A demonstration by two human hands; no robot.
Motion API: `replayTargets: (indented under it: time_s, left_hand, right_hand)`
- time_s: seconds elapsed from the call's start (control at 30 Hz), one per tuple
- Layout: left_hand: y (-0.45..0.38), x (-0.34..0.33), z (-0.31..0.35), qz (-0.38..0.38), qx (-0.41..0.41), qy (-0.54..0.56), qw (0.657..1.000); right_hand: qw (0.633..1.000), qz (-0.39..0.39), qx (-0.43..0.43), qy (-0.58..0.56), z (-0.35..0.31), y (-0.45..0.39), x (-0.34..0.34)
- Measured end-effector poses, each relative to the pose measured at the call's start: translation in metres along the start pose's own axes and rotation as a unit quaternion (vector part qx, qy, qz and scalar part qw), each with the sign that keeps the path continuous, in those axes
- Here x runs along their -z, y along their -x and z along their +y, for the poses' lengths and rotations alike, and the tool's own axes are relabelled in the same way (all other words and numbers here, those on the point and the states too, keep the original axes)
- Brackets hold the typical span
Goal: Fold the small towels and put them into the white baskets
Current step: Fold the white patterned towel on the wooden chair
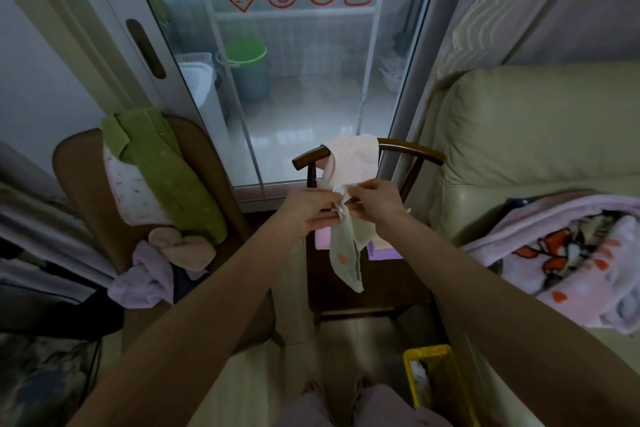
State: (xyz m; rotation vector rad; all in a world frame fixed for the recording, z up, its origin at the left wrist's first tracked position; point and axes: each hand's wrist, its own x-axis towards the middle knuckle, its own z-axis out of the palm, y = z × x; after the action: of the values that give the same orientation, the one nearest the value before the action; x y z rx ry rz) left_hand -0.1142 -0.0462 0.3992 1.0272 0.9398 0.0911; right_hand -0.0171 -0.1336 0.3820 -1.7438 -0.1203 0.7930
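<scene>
A small pale green towel (346,253) with orange spots hangs bunched from both my hands above a dark wooden chair (408,149). My left hand (310,210) pinches its top from the left, and my right hand (375,199) pinches it from the right, fingers meeting at the crumpled top edge. A pink towel (351,159) is draped over the chair's backrest just behind my hands. Folded pink and purple towels (381,251) lie on the chair seat under the hanging towel. No white basket for the towels is seen near me.
A brown chair (214,166) on the left carries green, white, tan and lilac cloths. A pale sofa (536,128) with a patterned pink blanket (568,253) stands on the right. A yellow bin (436,385) sits on the floor by my feet. A glass sliding door (294,80) is ahead.
</scene>
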Motion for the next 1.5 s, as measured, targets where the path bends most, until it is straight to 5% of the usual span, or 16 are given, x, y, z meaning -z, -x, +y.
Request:
replayTargets:
  time_s: [0.17, 0.4, 0.57, 0.7, 0.73, 0.83, 1.0, 1.07, 1.23, 1.5]
  left_hand:
    - [0.003, -0.008, -0.003, -0.017, -0.012, -0.013, 1.0]
    - [-0.003, -0.001, -0.007, 0.012, 0.009, 0.033, 0.999]
    - [-0.008, 0.001, 0.002, 0.034, -0.02, 0.018, 0.999]
    - [-0.004, 0.003, -0.005, -0.005, -0.078, -0.06, 0.995]
    - [-0.002, 0.006, -0.008, 0.014, -0.115, -0.167, 0.979]
    - [-0.002, 0.018, -0.012, 0.037, -0.263, -0.475, 0.839]
    - [0.003, 0.038, 0.0, -0.107, -0.305, -0.579, 0.748]
    - [0.003, 0.042, 0.004, -0.121, -0.301, -0.544, 0.774]
    - [-0.007, 0.06, 0.003, -0.07, -0.218, -0.351, 0.908]
    - [-0.019, 0.067, -0.005, -0.005, -0.209, -0.286, 0.935]
  right_hand:
    - [0.999, -0.02, 0.007, 0.041, 0.005, -0.005, 0.008]
    - [0.978, -0.142, -0.009, -0.153, 0.015, 0.008, 0.029]
    - [0.948, -0.214, 0.144, 0.184, 0.045, 0.011, 0.042]
    - [0.943, -0.164, 0.218, 0.191, 0.059, 0.005, 0.036]
    - [0.939, -0.163, 0.228, 0.198, 0.059, 0.004, 0.037]
    - [0.929, -0.188, 0.221, 0.229, 0.052, 0.005, 0.042]
    - [0.916, -0.233, 0.216, 0.247, 0.039, -0.001, 0.052]
    - [0.909, -0.247, 0.223, 0.25, 0.035, 0.001, 0.051]
    - [0.906, -0.224, 0.29, 0.214, 0.021, 0.013, 0.049]
    - [0.881, -0.208, 0.303, 0.299, 0.017, 0.011, 0.046]
